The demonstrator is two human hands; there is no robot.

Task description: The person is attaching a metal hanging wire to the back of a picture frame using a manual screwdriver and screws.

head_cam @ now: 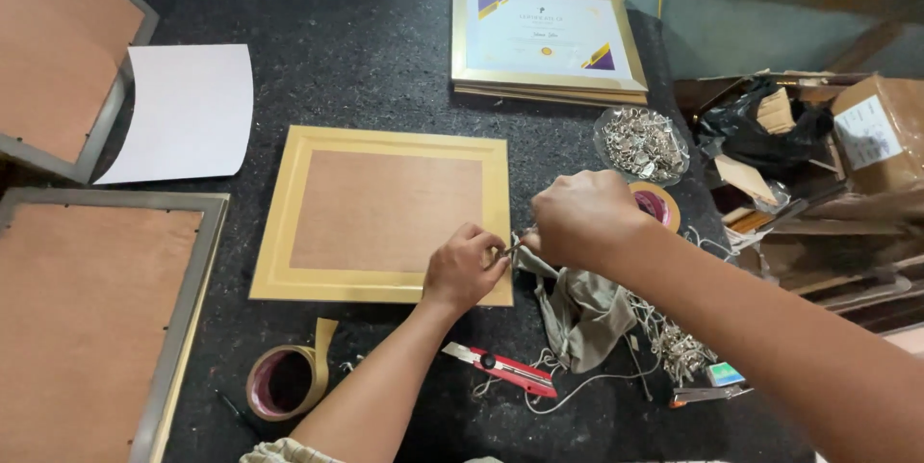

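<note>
Dark felt-covered worktable point(385, 68), seen from above

Item 1: gold-coloured rectangular picture frame lying face down with a brown board back point(380, 213), at the centre of the table, long side running left to right.

Item 2: left hand point(464, 268), resting on the lower right corner of the frame, thumb and forefinger pinched shut on a small metal piece point(508, 249) at the frame's right edge; what kind of piece it is cannot be made out.

Item 3: right hand point(582, 218), just right of the left hand, fingers curled closed and meeting the same small metal piece from the other side, fingertips hidden under the knuckles.

Item 4: grey cloth pouch point(577, 309), crumpled, just below the right hand, with loose white string and metal fittings spilling beside it.

Item 5: red utility knife point(500, 367), flat on the felt below the frame.

Item 6: roll of tan tape point(284, 381), lower left of the knife, a strip trailing upward.

Item 7: clear bag of silver metal hangers point(642, 143), right of the frame.

Item 8: stack of gold-framed certificates point(544, 39), at the far edge.

Item 9: white sheet point(183, 112), left of the frame.

Item 10: two grey-framed boards with brown backs point(87, 319), along the left edge
</note>
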